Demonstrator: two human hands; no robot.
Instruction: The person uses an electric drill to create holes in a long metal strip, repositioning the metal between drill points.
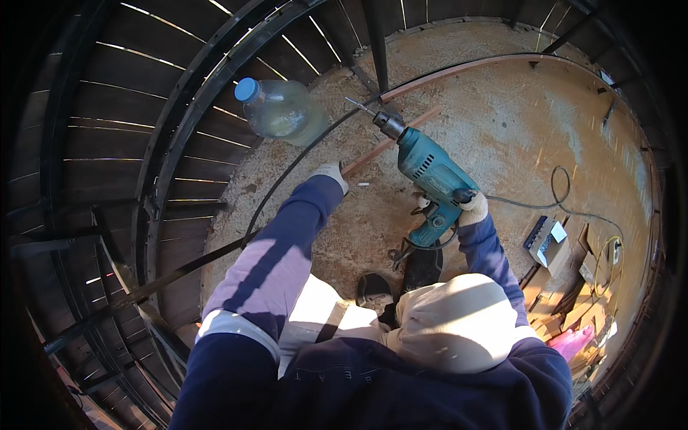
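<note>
My right hand, in a pale work glove with dark patches, is closed on the grip of a teal electric drill. The drill points up and to the left, with a bit in its metal chuck. My left hand, also gloved, is closed at the near end of a flat reddish-brown strip; its fingers are mostly hidden. The strip runs away to the right, passing behind the drill body. Left of the bit stands a large clear bottle with a blue cap.
A dark curved bar crosses the floor, with a longer reddish strip along it. Slatted dark walls and metal framing stand left. The drill's cable loops right, near an open small box, cardboard pieces and a pink bag.
</note>
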